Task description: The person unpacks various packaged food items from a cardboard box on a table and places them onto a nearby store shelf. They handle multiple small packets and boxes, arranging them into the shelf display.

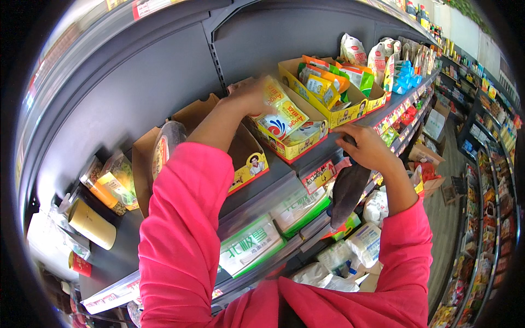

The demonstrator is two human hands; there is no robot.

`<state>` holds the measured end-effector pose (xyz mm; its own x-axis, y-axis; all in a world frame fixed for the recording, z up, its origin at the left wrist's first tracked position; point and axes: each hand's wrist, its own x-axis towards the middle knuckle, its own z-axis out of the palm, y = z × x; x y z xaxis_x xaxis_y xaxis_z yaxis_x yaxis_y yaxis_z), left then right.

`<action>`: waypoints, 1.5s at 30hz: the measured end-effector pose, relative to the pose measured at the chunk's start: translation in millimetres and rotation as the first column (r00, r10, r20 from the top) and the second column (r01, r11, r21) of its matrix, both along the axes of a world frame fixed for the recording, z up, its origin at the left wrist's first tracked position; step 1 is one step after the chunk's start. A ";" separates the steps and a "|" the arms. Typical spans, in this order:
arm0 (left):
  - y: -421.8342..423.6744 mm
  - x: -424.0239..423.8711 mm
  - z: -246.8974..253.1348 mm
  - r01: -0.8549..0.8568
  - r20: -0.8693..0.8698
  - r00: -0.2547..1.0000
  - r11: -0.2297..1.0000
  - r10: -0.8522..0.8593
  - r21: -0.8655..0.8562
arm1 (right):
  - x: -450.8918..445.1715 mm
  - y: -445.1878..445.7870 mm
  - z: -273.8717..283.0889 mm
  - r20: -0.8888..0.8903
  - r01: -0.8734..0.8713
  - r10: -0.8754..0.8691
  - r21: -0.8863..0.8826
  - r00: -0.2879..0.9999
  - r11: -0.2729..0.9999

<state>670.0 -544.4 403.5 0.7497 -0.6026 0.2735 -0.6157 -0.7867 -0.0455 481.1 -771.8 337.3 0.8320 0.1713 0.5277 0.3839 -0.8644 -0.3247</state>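
My left hand [248, 98], blurred, is at the back left of a yellow cardboard display box [303, 151], touching a yellow-and-white Angel packet [283, 112] that lies on other packets in it; its grip is unclear. My right hand [361, 143] has its fingertips near that box's front right corner, and a dark cloth [348, 190] hangs from it. Another display box [248, 178], partly hidden by my left arm, stands to the left. A yellow box [348, 117] with upright orange, green and yellow packets stands to the right.
White bags [352, 49] stand farther right on the shelf. Jars and a yellow canister [92, 223] are at the left. White-and-green packs [252, 246] lie on the shelf below. Cartons [434, 123] stand on the aisle floor, before another stocked rack [488, 205].
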 end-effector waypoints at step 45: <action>-24.0 -4.7 -16.2 0.115 -0.156 0.984 0.972 -0.083 0.206 | -125.1 -19.0 -148.1 -0.372 0.186 0.024 0.519 0.928 0.834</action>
<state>665.3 -568.4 387.3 0.7056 -0.7082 0.0230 -0.7023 -0.7033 -0.1099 355.9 -790.9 189.2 0.9743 -0.1278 0.1855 0.0902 -0.5330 -0.8413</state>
